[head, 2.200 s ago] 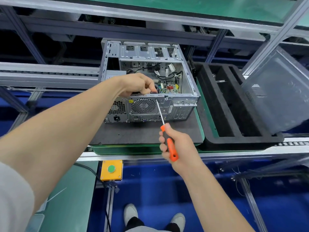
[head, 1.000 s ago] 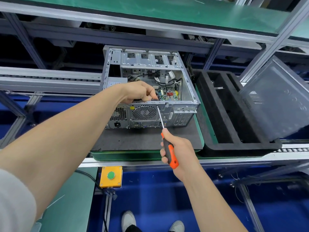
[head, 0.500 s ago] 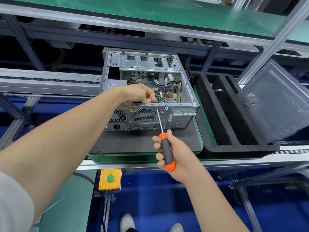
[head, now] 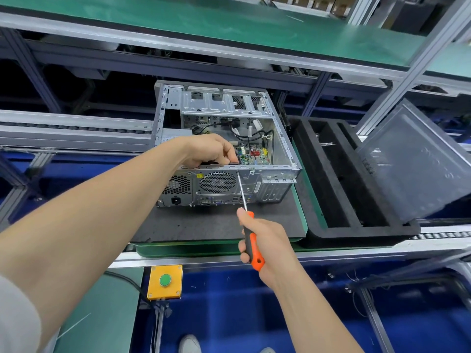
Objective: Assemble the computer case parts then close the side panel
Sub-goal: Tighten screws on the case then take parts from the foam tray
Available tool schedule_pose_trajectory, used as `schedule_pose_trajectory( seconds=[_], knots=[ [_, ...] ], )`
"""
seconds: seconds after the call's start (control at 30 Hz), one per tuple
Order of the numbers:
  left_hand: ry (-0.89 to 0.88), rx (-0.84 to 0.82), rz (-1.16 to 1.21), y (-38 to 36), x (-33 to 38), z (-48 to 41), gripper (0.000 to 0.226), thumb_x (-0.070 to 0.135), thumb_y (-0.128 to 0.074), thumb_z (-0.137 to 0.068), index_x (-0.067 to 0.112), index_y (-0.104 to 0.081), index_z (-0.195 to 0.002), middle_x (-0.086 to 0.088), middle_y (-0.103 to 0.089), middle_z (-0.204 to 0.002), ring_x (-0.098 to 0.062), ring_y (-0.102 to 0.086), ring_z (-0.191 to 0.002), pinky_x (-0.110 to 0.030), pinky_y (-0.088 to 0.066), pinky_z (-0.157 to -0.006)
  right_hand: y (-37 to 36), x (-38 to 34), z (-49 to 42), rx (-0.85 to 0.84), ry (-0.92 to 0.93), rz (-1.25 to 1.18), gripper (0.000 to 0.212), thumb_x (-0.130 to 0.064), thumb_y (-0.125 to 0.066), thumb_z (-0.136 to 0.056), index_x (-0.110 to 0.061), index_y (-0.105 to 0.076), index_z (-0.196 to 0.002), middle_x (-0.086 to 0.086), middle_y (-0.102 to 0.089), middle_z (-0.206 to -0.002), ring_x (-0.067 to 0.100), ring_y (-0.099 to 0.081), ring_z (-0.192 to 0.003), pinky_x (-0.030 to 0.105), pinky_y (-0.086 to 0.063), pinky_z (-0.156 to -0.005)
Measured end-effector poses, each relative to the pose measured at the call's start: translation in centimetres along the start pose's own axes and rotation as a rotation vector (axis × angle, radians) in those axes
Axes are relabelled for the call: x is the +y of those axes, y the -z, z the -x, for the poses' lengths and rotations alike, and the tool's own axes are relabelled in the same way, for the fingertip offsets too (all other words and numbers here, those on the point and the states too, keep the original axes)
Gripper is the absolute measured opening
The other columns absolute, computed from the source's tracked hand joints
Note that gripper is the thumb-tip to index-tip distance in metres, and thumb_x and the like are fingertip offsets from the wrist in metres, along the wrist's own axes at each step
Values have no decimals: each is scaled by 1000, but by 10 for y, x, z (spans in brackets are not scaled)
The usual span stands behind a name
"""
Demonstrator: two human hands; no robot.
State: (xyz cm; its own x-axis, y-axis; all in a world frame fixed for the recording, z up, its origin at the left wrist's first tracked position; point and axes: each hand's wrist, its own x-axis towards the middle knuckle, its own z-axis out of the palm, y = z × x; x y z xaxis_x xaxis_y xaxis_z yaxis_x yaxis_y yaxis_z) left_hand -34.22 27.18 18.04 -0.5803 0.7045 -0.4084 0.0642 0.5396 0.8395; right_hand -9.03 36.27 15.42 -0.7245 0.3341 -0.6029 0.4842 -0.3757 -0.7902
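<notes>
the computer case [head: 221,104] lies on its side on a dark mat [head: 216,222] on the bench, open side up and back panel facing the person. the screw point sits at the top edge of that back panel, just right of the round fan grille. the screwdriver [head: 252,240] has its tip there. its long axis runs from that point down and slightly right toward the person, so the screw lies up and away from the right hand [head: 267,240], along the shaft.

the right hand is the nearer one to the tool's work: its fingers are wrapped tight round the black and orange handle, thumb up by the shaft end. the left hand [head: 211,151] reaches across the case and is curled over the same rear edge, just left of the tip, fingertips clamped on the rim. something dark sits under those fingers, and what it is cannot be told.

judging from this, the step in hand is driving a screw at the rear edge, and the turn depends on keeping the shaft in line with the screw while the left hand steadies the case.

to the right, a black foam tray [head: 321,174] sits beside the mat, and the side panel [head: 413,161] leans tilted at its far side, not yet fitted.
</notes>
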Motion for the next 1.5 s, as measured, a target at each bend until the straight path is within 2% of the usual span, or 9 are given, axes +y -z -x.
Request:
schedule_pose_trajectory(
  seconds=[0.17, 0.37, 0.53, 0.67, 0.83, 0.97, 1.07, 1.27, 1.5],
  knots=[
    [54, -33, -24, 3, 2, -3, 29, -8, -51, -96, 13, -68, -85, -11, -64, -115, -25, -49, -102, -37, -40, -89, -2, 3, 0, -38, -27, -1, 55, -57, -59, -100, -5, -78, -94, 5, -66, -78, 20, -55, -50, 29, -46, -45],
    [73, -45, -60, 4, 2, -4, 28, -3, -54, -95, 20, -65, -82, -5, -60, -121, -25, -40, -105, -38, -33, -91, -5, 4, -2, 23, -23, -26, 50, -54, -83, -80, -8, -63, -85, 7, -60, -65, 21, -53, -52, 29, -44, -45],
    [83, -85, -52, 6, 3, -4, 27, -3, -53, -97, 19, -64, -83, 3, -62, -118, -24, -43, -107, -35, -34, -85, -2, 1, -2, -11, -48, -11, 62, -63, -52, -100, -6, -76, -93, 5, -64, -74, 19, -53, -47, 27, -45, -44],
    [91, -76, -38, 4, 5, -3, 27, -3, -53, -96, 17, -65, -83, 1, -63, -122, -20, -50, -106, -33, -39, -85, -5, -1, -2, -14, -28, -37, 57, -58, -83, -77, -6, -65, -90, 5, -58, -68, 19, -53, -50, 28, -44, -44],
    [112, -57, -35, 2, 3, -3, 34, -5, -51, -92, 18, -74, -82, -5, -66, -121, -20, -53, -96, -32, -43, -78, -2, -1, 0, -82, -49, -26, 60, -61, -54, -100, -6, -77, -98, 5, -64, -81, 18, -54, -51, 30, -46, -47],
    [130, -59, -65, 0, 3, -2, 42, 3, -49, -91, 25, -82, -77, -8, -60, -97, -23, -42, -83, -34, -38, -75, -2, -2, -1, -43, -19, -12, 54, -57, -80, -85, -5, -68, -97, 5, -59, -72, 19, -54, -49, 29, -46, -45],
    [127, -13, -65, -2, 4, -2, 25, 8, -55, -81, 13, -79, -80, -4, -49, -75, -14, -35, -59, -28, -29, -55, 1, 3, -2, -68, 33, -57, 43, -49, -74, -92, -5, -72, -90, 6, -60, -70, 22, -54, -45, 28, -45, -42],
    [116, 31, -132, -5, 10, -4, 12, 26, -67, -82, 15, -63, -82, 2, -46, -70, -16, -32, -62, -33, -28, -60, 19, 12, -4, -53, 123, -102, 41, -46, -68, -98, -13, -72, -74, 8, -57, -70, 25, -52, -41, 28, -40, -41],
    [-92, 374, -369, -37, 50, -10, 9, 24, -63, -88, 25, -70, -83, 9, -72, -79, -10, -65, -69, -24, -47, -62, 60, -7, -21, -10, 235, -155, 36, -43, -69, -98, -11, -73, -81, 7, -58, -69, 24, -54, -42, 29, -42, -43]
  ],
)
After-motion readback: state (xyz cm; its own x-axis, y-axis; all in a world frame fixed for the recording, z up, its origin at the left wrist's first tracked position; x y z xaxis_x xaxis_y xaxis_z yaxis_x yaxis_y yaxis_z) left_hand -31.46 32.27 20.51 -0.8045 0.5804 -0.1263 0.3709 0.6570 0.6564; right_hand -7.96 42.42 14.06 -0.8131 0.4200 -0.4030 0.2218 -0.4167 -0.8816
